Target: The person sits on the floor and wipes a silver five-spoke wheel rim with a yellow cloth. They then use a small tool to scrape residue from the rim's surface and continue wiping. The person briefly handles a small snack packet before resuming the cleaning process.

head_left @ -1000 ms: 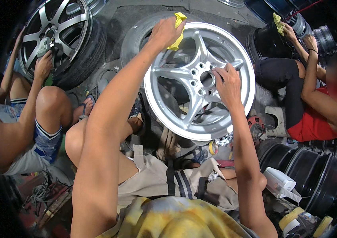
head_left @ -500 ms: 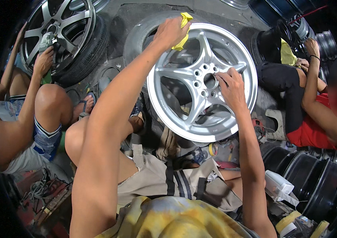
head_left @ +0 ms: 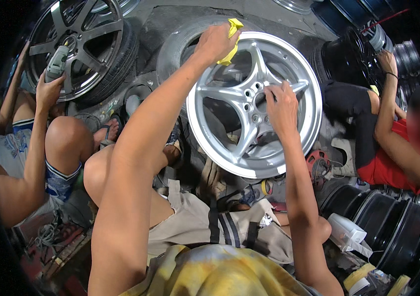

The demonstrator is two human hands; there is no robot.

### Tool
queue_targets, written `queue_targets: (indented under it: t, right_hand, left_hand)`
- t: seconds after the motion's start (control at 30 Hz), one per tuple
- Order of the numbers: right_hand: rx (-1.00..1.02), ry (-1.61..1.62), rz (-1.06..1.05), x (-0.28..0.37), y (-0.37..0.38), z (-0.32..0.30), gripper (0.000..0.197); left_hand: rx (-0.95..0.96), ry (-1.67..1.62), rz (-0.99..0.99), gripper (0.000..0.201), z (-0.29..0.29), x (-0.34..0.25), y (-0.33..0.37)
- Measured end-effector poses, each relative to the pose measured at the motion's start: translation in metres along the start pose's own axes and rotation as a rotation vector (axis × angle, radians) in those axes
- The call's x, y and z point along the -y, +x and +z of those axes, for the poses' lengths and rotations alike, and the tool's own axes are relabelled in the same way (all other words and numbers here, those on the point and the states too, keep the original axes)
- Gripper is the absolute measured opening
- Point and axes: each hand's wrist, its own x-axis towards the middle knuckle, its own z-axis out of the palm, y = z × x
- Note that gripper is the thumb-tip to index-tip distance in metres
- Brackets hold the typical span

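Observation:
A silver alloy wheel (head_left: 239, 143) with five spokes lies in front of me, propped over a bare tyre (head_left: 170, 47). At its upper left rim, my left hand (head_left: 215, 43) is closed around a crumpled yellow cloth (head_left: 228, 55), which sticks out past the fingers. My right hand (head_left: 284, 109) is over the hub, its fingers bent and drawn together beside the centre hole. Whatever those fingertips may hold is hidden or too small to make out.
At the left, a person's hand (head_left: 49, 89) holds a grey-green power tool (head_left: 58, 63) against a dark wheel (head_left: 96, 32) on a tyre. A person in a red shirt (head_left: 402, 163) sits at the right. Black rims (head_left: 387, 222) and a red tool (head_left: 317, 162) lie nearby.
My right hand has shifted slightly left and up over the hub. The left hand still grips the cloth at the rim. The left co-worker's tool has moved up with their hand.

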Motion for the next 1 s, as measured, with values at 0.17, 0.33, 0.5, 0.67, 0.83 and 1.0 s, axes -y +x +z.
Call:
queue_targets:
  t: [0.17, 0.33, 0.5, 0.67, 0.83, 1.0]
  right_hand:
    - [-0.057, 0.000, -0.027, -0.001, 0.002, 0.001, 0.014]
    - [0.081, 0.006, 0.048, -0.002, 0.004, -0.001, 0.014]
    - [0.025, 0.019, 0.039, -0.002, 0.008, -0.001, 0.013]
    - [0.108, 0.029, 0.044, -0.004, 0.007, -0.006, 0.012]
    - [0.156, 0.073, 0.039, 0.007, 0.000, -0.007, 0.012]
    - [0.087, 0.084, -0.193, 0.014, 0.003, -0.002, 0.016]
  left_hand:
    - [0.041, -0.051, -0.031, 0.049, 0.004, 0.002, 0.000]
    - [-0.003, -0.017, -0.015, 0.051, 0.000, 0.001, -0.001]
    - [0.060, -0.016, -0.060, 0.049, -0.003, -0.005, -0.001]
    - [0.068, -0.059, -0.059, 0.049, -0.003, -0.005, -0.002]
    - [0.047, 0.005, -0.066, 0.048, -0.002, -0.004, -0.002]
    - [0.054, -0.024, -0.057, 0.049, -0.002, -0.004, -0.002]
